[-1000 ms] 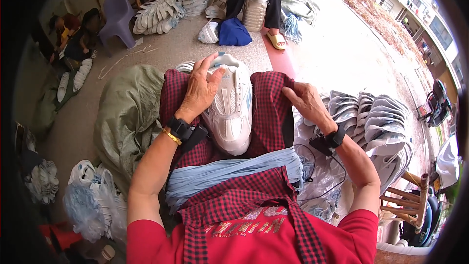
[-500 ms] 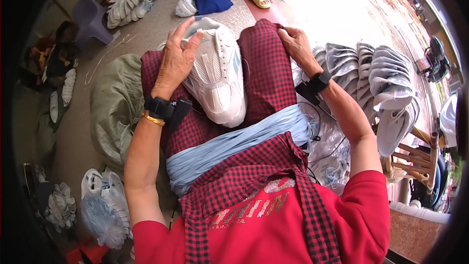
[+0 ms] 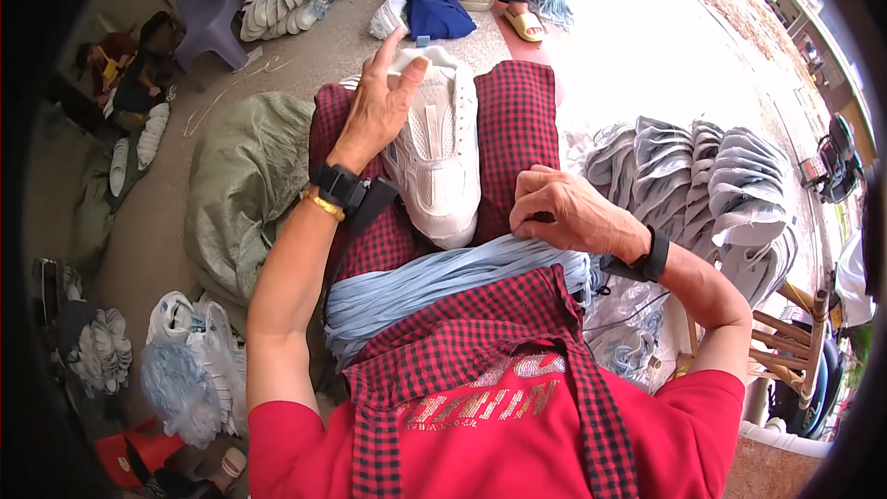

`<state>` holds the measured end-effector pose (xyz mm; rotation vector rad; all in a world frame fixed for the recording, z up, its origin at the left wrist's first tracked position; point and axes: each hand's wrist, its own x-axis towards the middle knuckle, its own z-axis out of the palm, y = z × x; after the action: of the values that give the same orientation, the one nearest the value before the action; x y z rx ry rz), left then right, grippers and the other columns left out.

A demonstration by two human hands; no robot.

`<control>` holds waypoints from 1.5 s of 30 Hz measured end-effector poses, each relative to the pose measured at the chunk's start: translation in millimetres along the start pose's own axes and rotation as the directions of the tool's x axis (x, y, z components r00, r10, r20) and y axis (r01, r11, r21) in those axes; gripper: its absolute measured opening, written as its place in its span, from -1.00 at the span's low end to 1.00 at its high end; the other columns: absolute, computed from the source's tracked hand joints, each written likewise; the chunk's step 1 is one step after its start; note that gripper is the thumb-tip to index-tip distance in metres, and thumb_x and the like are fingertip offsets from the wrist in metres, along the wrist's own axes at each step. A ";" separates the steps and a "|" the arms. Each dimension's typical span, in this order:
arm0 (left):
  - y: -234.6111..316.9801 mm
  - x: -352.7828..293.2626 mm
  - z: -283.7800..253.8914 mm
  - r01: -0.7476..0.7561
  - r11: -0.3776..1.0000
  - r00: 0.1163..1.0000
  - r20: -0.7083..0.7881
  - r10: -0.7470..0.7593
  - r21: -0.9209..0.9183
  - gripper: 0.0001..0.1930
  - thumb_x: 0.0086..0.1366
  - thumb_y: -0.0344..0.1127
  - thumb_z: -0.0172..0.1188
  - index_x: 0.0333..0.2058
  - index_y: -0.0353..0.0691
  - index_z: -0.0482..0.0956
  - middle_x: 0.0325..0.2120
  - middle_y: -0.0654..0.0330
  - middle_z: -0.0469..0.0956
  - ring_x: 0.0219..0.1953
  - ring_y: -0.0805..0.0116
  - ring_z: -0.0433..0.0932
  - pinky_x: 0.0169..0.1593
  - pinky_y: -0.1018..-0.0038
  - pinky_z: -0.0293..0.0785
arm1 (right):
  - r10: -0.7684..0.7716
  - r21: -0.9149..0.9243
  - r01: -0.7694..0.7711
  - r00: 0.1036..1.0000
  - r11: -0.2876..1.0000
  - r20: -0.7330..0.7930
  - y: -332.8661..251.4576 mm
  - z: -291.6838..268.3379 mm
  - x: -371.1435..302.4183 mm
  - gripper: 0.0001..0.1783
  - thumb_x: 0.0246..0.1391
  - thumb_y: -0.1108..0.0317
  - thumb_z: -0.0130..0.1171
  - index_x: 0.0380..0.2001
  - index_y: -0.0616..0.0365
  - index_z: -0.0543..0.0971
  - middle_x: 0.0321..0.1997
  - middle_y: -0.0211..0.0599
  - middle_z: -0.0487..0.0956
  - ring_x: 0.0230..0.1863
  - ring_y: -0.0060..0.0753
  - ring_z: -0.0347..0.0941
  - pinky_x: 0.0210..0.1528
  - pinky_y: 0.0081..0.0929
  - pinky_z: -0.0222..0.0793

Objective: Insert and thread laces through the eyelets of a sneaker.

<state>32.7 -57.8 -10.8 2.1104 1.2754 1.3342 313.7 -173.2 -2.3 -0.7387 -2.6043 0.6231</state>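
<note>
A white lace-up shoe (image 3: pixel 440 152) with mesh panels rests between my thighs, its toe toward me. My left hand (image 3: pixel 379 106) lies along the shoe's left side near the collar, thumb and index finger spread apart; its other fingers are partly hidden. Across my lap stretches a thick bundle of light blue shoelaces (image 3: pixel 434 282). My right hand (image 3: pixel 577 212) is closed with curled fingers at the upper right edge of that bundle. What it pinches, if anything, is hidden. A red-and-black checked apron (image 3: pixel 517 143) covers my thighs.
Stacked white shoe uppers (image 3: pixel 739 185) stand on my right above a wooden rack (image 3: pixel 785 351). A green sack (image 3: pixel 245 194) bulges by my left leg. Bagged shoes (image 3: pixel 194 370) sit lower left. Ahead are a purple chair (image 3: pixel 208 18) and a person's foot in a yellow slipper (image 3: pixel 525 24).
My right hand has come back from my right knee to the shoelace bundle, its fingers curled. My left hand stays beside the shoe. The whole view has shifted slightly.
</note>
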 end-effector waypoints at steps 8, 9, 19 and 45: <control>90.2 -73.6 -32.4 0.218 0.883 0.950 0.297 -0.095 -0.415 -0.67 0.54 -0.20 -0.01 -0.15 -0.35 0.62 -0.35 0.25 0.63 -0.27 0.54 0.55 -0.13 0.53 0.47 | 0.391 0.726 -0.258 0.920 0.638 -0.016 -36.9 -27.7 17.6 -0.91 0.22 0.42 0.05 -0.35 0.20 0.48 -0.45 -0.55 0.42 -0.43 -0.77 0.26 -0.45 -0.66 0.21; 107.2 -81.2 -29.4 0.311 0.852 0.904 0.409 -0.127 -0.422 -0.64 0.55 -0.16 -0.02 -0.17 -0.36 0.62 -0.39 0.26 0.59 -0.30 0.53 0.52 -0.12 0.50 0.46 | 0.341 0.661 -0.224 0.939 0.717 -0.052 -40.8 -32.4 22.6 -0.90 0.22 0.42 0.07 -0.36 0.20 0.48 -0.46 -0.57 0.42 -0.44 -0.78 0.26 -0.44 -0.67 0.21; 140.6 -79.1 -160.1 0.186 0.411 0.982 0.157 -0.102 -0.892 -0.65 0.58 -0.12 -0.12 -0.42 -0.16 0.31 -0.70 0.44 0.13 -0.68 0.63 0.04 -0.60 0.55 -0.04 | 0.522 0.051 -0.601 0.646 0.798 -0.557 135.0 -72.9 -43.3 -0.75 0.07 0.34 0.12 -0.40 0.39 0.53 -0.63 -0.31 0.40 -0.56 -0.54 0.28 -0.48 -0.45 0.25; 92.0 -57.7 -55.2 0.325 0.931 0.831 0.520 -0.198 -0.166 -0.83 0.35 -0.35 0.23 -0.29 -0.36 0.68 -0.53 0.33 0.61 -0.46 0.68 0.49 -0.37 0.59 0.46 | 0.381 0.669 -0.298 0.924 0.681 0.024 -28.7 -11.6 65.5 -0.70 0.31 0.27 0.13 -0.31 0.36 0.57 -0.45 -0.48 0.51 -0.40 -0.76 0.35 -0.43 -0.58 0.29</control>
<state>23.5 -164.6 47.1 1.8482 1.0627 0.7183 255.1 -154.8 36.1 -0.9683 -1.9021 1.4709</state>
